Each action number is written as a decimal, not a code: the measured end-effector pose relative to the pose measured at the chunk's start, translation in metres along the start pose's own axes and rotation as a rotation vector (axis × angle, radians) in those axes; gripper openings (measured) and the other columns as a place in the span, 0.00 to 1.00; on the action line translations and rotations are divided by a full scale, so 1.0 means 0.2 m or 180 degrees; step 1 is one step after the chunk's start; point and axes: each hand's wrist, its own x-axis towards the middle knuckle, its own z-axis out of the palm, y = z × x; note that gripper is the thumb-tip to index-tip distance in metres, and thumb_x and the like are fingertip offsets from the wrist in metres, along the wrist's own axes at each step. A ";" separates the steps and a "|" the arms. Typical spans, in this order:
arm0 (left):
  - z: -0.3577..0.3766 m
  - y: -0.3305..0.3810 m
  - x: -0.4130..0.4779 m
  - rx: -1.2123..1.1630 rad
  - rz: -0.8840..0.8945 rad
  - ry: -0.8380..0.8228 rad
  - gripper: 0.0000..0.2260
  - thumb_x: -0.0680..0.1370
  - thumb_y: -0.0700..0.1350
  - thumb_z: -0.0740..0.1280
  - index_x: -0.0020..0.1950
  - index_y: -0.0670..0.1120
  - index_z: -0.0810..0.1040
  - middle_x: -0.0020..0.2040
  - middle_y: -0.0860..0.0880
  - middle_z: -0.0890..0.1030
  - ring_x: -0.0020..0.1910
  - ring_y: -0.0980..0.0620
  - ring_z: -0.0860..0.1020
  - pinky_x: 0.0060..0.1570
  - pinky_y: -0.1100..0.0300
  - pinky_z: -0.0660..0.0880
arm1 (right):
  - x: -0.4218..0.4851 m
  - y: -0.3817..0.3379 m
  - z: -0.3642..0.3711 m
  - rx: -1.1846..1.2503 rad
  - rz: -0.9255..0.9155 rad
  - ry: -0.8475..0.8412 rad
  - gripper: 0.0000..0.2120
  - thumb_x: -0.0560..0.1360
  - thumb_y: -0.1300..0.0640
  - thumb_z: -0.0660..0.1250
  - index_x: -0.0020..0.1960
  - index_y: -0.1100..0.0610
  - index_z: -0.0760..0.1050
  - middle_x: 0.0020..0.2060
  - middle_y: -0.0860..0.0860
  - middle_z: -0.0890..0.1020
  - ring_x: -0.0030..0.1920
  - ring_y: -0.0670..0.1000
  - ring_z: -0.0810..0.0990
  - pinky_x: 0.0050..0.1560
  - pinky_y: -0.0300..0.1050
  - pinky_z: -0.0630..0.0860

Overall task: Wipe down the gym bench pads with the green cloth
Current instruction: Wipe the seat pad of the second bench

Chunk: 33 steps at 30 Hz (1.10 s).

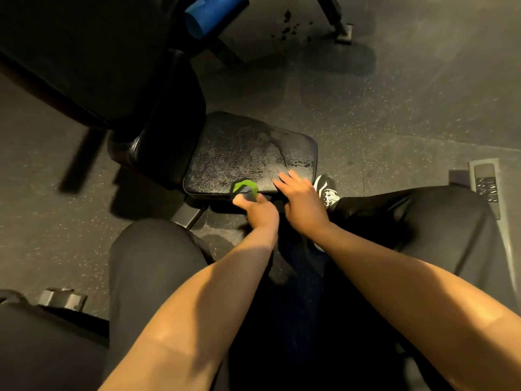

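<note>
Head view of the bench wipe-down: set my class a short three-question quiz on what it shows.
1. True or false: the left hand holds nothing.
2. Multiple choice: where on the seat pad does the green cloth sit? A) far edge B) near edge C) centre
3. Short answer: which hand rests with straight fingers on the pad's near corner?

Key: 1 false, it grips the cloth; 2 B; 3 the right hand.
</note>
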 end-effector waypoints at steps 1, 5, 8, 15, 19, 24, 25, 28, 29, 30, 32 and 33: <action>0.04 -0.03 0.01 0.0016 0.0143 -0.0126 0.19 0.85 0.42 0.57 0.74 0.41 0.57 0.61 0.37 0.76 0.60 0.38 0.77 0.53 0.56 0.67 | 0.00 0.01 -0.01 0.0059 0.0007 -0.0001 0.31 0.71 0.70 0.62 0.74 0.58 0.70 0.75 0.54 0.69 0.77 0.57 0.61 0.76 0.57 0.58; 0.05 -0.01 -0.03 0.0916 0.0576 -0.0841 0.18 0.83 0.43 0.61 0.72 0.46 0.61 0.61 0.38 0.78 0.59 0.38 0.78 0.48 0.59 0.65 | 0.00 0.03 0.01 0.0308 0.0102 0.0106 0.27 0.76 0.67 0.61 0.74 0.56 0.70 0.74 0.53 0.70 0.77 0.56 0.62 0.76 0.53 0.53; -0.02 0.01 0.01 0.1514 0.0779 -0.1087 0.15 0.83 0.44 0.62 0.69 0.47 0.66 0.60 0.39 0.79 0.60 0.39 0.77 0.47 0.60 0.65 | -0.02 0.03 0.02 0.0565 0.0205 0.0363 0.28 0.70 0.71 0.61 0.69 0.62 0.74 0.69 0.58 0.75 0.74 0.61 0.67 0.75 0.58 0.58; -0.33 0.06 0.22 0.1295 0.1426 0.0240 0.18 0.84 0.50 0.59 0.75 0.53 0.66 0.65 0.44 0.68 0.57 0.43 0.73 0.56 0.53 0.68 | 0.01 -0.04 0.05 0.0555 0.0390 0.0639 0.27 0.66 0.71 0.60 0.64 0.65 0.78 0.64 0.62 0.79 0.71 0.68 0.69 0.71 0.63 0.66; -0.34 -0.01 0.27 0.1859 0.1623 0.0026 0.16 0.82 0.42 0.60 0.71 0.49 0.70 0.62 0.47 0.62 0.54 0.42 0.73 0.51 0.55 0.69 | 0.01 -0.05 0.04 0.0616 0.0481 0.0463 0.28 0.67 0.69 0.60 0.67 0.63 0.76 0.67 0.61 0.76 0.74 0.66 0.64 0.74 0.64 0.61; -0.16 -0.08 0.10 0.2399 0.2434 -0.0874 0.19 0.81 0.39 0.62 0.72 0.47 0.72 0.60 0.42 0.68 0.51 0.37 0.76 0.48 0.53 0.70 | 0.01 -0.03 0.01 0.0933 0.0690 0.0232 0.29 0.71 0.69 0.59 0.72 0.61 0.71 0.73 0.58 0.70 0.78 0.58 0.59 0.78 0.53 0.54; -0.13 -0.09 0.08 0.2455 0.2457 -0.1063 0.21 0.82 0.40 0.62 0.75 0.47 0.69 0.62 0.40 0.68 0.53 0.37 0.76 0.51 0.52 0.71 | 0.00 -0.02 0.00 0.0956 0.0726 0.0250 0.29 0.71 0.67 0.58 0.73 0.62 0.70 0.73 0.58 0.69 0.78 0.58 0.59 0.78 0.52 0.55; -0.11 -0.09 0.08 0.2535 0.2572 -0.1125 0.23 0.82 0.41 0.62 0.77 0.48 0.66 0.62 0.41 0.68 0.54 0.37 0.76 0.52 0.50 0.73 | -0.02 0.00 -0.01 0.0600 0.0770 0.0342 0.29 0.72 0.66 0.60 0.73 0.62 0.69 0.74 0.59 0.68 0.78 0.60 0.59 0.77 0.54 0.56; -0.12 -0.09 0.09 0.2561 0.2619 -0.1049 0.23 0.81 0.41 0.62 0.76 0.49 0.67 0.61 0.42 0.68 0.53 0.38 0.76 0.51 0.50 0.73 | -0.02 -0.01 0.00 0.0442 0.0787 0.0358 0.30 0.72 0.69 0.62 0.74 0.62 0.69 0.75 0.59 0.67 0.78 0.60 0.59 0.78 0.54 0.56; -0.15 -0.09 0.10 0.2531 0.2613 -0.0924 0.22 0.81 0.41 0.62 0.76 0.50 0.67 0.61 0.42 0.68 0.52 0.39 0.76 0.51 0.50 0.73 | -0.03 -0.02 0.00 0.0347 0.0782 0.0390 0.30 0.71 0.71 0.63 0.74 0.61 0.69 0.75 0.59 0.67 0.78 0.60 0.58 0.77 0.53 0.55; -0.22 -0.09 0.14 0.2256 0.2430 -0.0489 0.23 0.82 0.42 0.62 0.77 0.51 0.65 0.61 0.44 0.68 0.50 0.41 0.76 0.50 0.49 0.75 | -0.02 -0.04 0.01 0.0338 0.0762 0.0445 0.30 0.71 0.72 0.63 0.73 0.61 0.70 0.74 0.59 0.68 0.77 0.60 0.59 0.77 0.53 0.55; -0.26 -0.08 0.17 0.2076 0.2248 -0.0245 0.23 0.82 0.42 0.61 0.78 0.51 0.64 0.61 0.44 0.67 0.50 0.42 0.76 0.51 0.49 0.75 | -0.01 -0.05 0.01 0.0374 0.0725 0.0454 0.30 0.70 0.72 0.63 0.72 0.62 0.71 0.73 0.59 0.70 0.77 0.61 0.60 0.77 0.53 0.55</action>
